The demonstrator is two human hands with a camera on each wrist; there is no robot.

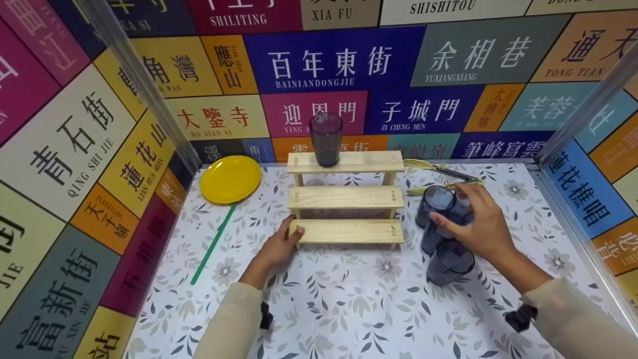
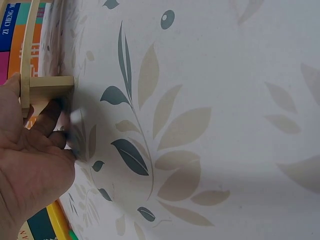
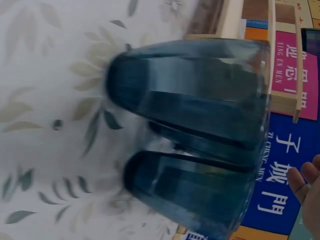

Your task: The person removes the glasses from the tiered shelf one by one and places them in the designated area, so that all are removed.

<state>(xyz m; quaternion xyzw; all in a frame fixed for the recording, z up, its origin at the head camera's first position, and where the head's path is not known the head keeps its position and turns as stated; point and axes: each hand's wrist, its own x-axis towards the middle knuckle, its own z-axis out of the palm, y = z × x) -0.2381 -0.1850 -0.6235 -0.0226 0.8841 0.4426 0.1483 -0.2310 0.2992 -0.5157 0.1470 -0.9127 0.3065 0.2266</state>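
A three-step wooden stand [image 1: 344, 197] is at the middle of the table. My left hand [image 1: 281, 244] grips the left end of its lowest step [image 1: 349, 232], with the thumb on top and other fingers below, as the left wrist view shows [image 2: 40, 135]. On the top step, left of centre, a dark tinted glass [image 1: 326, 142] stands upright. Several similar glasses [image 1: 451, 267] cluster to the right of the stand. Over their rims hovers my right hand [image 1: 483, 224], thumb and fingers spread. In the right wrist view its fingertips are apart from the nearest glasses [image 3: 195, 90].
A yellow plate [image 1: 230, 179] lies at the back left, with a green stick [image 1: 214, 244] reaching forward from it. Behind the glasses are tongs [image 1: 453, 174] with dark handles, partly hidden. Printed panels [image 1: 334, 60] wall the flower-patterned table [image 1: 344, 304] at the back and both sides.
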